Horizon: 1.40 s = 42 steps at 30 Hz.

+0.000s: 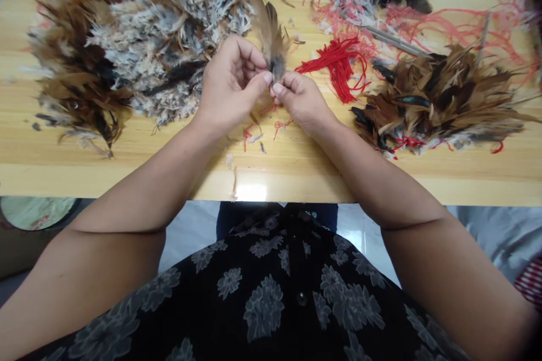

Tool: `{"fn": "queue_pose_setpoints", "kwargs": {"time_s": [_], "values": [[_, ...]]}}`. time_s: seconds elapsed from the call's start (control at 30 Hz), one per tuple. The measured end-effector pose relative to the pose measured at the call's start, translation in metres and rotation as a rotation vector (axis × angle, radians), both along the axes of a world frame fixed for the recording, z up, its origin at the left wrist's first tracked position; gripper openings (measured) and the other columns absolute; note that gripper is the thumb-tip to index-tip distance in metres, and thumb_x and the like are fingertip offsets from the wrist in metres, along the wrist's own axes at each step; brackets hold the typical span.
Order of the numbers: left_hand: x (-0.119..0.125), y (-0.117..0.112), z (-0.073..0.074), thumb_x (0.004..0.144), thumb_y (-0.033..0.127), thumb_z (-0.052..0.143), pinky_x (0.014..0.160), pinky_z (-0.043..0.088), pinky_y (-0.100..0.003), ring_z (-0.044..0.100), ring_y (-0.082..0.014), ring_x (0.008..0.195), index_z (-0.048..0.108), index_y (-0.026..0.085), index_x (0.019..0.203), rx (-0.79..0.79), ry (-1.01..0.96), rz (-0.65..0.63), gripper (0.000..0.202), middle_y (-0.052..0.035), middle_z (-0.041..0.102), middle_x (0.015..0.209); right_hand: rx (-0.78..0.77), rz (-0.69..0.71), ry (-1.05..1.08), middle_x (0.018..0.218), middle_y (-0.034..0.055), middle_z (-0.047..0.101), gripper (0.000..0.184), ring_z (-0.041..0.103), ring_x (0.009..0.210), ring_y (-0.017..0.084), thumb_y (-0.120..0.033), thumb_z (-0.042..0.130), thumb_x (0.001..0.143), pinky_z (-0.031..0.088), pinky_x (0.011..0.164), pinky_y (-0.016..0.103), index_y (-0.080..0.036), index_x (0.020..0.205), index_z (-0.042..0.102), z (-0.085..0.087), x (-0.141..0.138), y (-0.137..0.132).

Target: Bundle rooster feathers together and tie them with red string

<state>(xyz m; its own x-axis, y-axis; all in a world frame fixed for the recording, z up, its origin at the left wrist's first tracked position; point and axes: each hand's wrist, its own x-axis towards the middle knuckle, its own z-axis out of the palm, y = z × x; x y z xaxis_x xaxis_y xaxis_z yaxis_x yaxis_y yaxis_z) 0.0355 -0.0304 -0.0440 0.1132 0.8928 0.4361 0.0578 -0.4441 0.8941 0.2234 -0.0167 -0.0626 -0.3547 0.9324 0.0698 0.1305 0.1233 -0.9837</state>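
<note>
Has thread scraps [247,134] nearest on the table [292,177]. Just beyond, pinches a small feather bunch [271,34] by its base, clamped between thumb and fingers of left hand [231,82] and right hand [302,98], pointing plumes to the far side. Has a brown feather bundle [440,96] at right, red yarn [341,65] nearer the fingers, a big feather pile [148,51] at left.

Between the forearms [156,175], the table's [292,172] front strip offers room. A feather pile [148,51] blocks the left; yarn [341,65] and a bundle [436,98], the right.
</note>
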Motion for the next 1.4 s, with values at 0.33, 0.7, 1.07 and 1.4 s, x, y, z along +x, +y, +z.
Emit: {"fn": "queue_pose_setpoints", "kwargs": {"time_s": [0.33,0.7,1.07,1.4], "values": [[-0.013,0.021,-0.034,0.083,0.078,0.114,0.069,0.060,-0.041,0.074,-0.0247,0.075,0.069,0.030,0.091,-0.164,-0.056,-0.122,0.066,-0.0006,0.071,0.083,0.036,0.028,-0.078,0.085,-0.0014,0.066,0.043,0.063,0.085,0.016,-0.051,0.080,0.115,0.060,0.090,0.032,-0.024,0.087,0.062,-0.009,-0.001,0.001],[-0.010,0.016,-0.022,0.071,0.077,0.122,0.079,0.070,-0.043,0.083,-0.0307,0.088,0.059,0.028,0.088,-0.288,-0.148,-0.222,0.081,0.0002,0.068,0.080,0.026,-0.008,-0.021,0.080,-0.0020,0.060,0.057,0.058,0.084,0.016,-0.067,0.093,0.102,0.055,0.083,0.031,-0.024,0.082,0.061,-0.011,-0.001,0.000],[-0.059,0.026,0.033,0.067,0.070,0.123,0.066,0.043,-0.033,0.059,-0.0171,0.068,0.090,0.022,0.089,0.054,0.037,0.060,0.062,-0.0027,0.074,0.080,0.040,-0.055,-0.041,0.083,-0.0007,0.066,0.039,0.068,0.087,0.015,-0.046,0.074,0.119,0.063,0.093,0.032,-0.021,0.089,0.066,-0.003,0.012,-0.004],[-0.130,0.030,0.056,0.081,0.043,0.107,0.120,0.058,-0.045,0.070,-0.0242,0.079,0.088,0.026,0.084,-0.258,1.154,-0.163,0.026,0.0060,0.062,0.071,0.037,-0.057,-0.045,0.082,0.0001,0.068,0.036,0.067,0.085,0.016,-0.039,0.074,0.118,0.065,0.092,0.034,-0.022,0.088,0.067,-0.009,0.017,0.000]]}}
